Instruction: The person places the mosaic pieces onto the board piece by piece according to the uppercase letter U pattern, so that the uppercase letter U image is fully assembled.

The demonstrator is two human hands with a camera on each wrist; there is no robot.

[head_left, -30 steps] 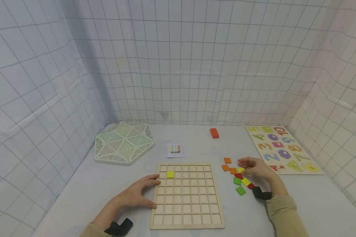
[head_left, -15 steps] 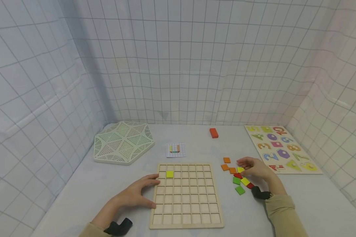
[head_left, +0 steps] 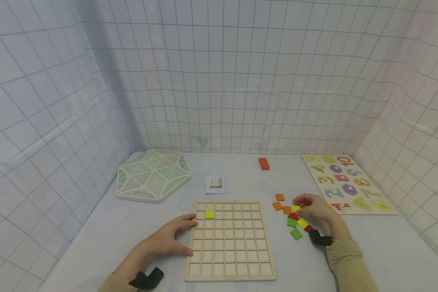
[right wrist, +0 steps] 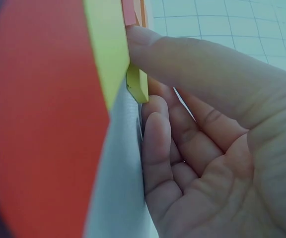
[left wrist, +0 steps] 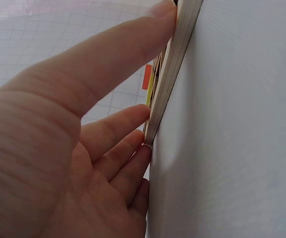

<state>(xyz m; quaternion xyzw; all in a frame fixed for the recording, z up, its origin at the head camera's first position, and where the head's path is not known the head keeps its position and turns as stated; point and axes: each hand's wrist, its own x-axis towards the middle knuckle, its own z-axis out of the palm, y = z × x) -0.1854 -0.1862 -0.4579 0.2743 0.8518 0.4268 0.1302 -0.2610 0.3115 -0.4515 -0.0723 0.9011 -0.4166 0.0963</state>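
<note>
The right hand rests beside the loose tiles at the right of the surface, its fingers bent and its thumb at a yellow tile; whether it grips that tile, I cannot tell. In the right wrist view the tile shows between the thumb and the curled fingers. The left hand holds nothing: its thumb and fingers are spread and extended, their tips touching the left edge of a wooden grid board.

Near the right hand, a second yellow tile lies between a red piece and another red piece. Two green tiles, one farther than the other, lie just left of these. Three orange tiles sit at the far left of the group.

The board lies flat between the hands, with one yellow square in the second column from the left, second row from the far edge. Beyond it are a patterned card and, to its right, a red block. A perforated white panel is at far left, a number puzzle at far right.
</note>
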